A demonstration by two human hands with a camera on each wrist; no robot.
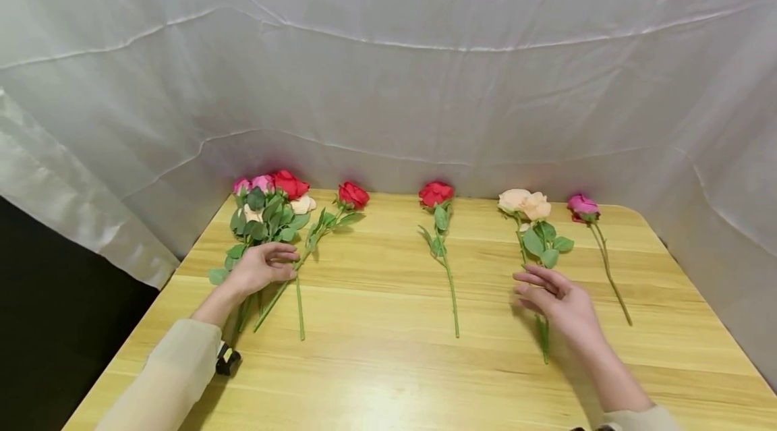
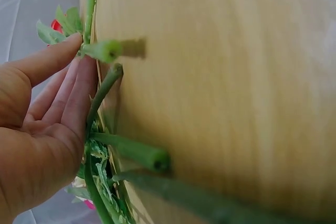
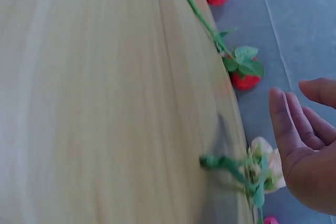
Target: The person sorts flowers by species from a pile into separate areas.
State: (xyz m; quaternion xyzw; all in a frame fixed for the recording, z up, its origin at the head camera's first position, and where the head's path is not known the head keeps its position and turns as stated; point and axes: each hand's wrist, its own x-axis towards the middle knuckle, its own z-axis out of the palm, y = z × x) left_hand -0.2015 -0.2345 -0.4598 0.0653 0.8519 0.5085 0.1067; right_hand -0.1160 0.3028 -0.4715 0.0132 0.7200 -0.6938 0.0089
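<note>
My left hand [image 1: 262,270] is over the stems of a rose bunch, its fingers nearly straight and the thumb apart from them. In the left wrist view the thumb tip [image 2: 76,41] overlaps a green stem [image 2: 109,51]. A red rose [image 1: 353,195] with a slanting stem lies beside that hand. Leaves and stems of the bunch [image 1: 267,218], with pink, red and peach blooms, lie partly under it. My right hand [image 1: 564,303] hovers with loosely bent fingers over the stems of two peach roses [image 1: 525,205], holding nothing.
Another red rose [image 1: 436,195] lies at the middle of the wooden table [image 1: 388,350]. A purple-pink rose [image 1: 583,207] lies at the right. Grey-white curtain [image 1: 388,100] hangs behind the table's back edge. A dark area [image 1: 54,323] borders the table's left side.
</note>
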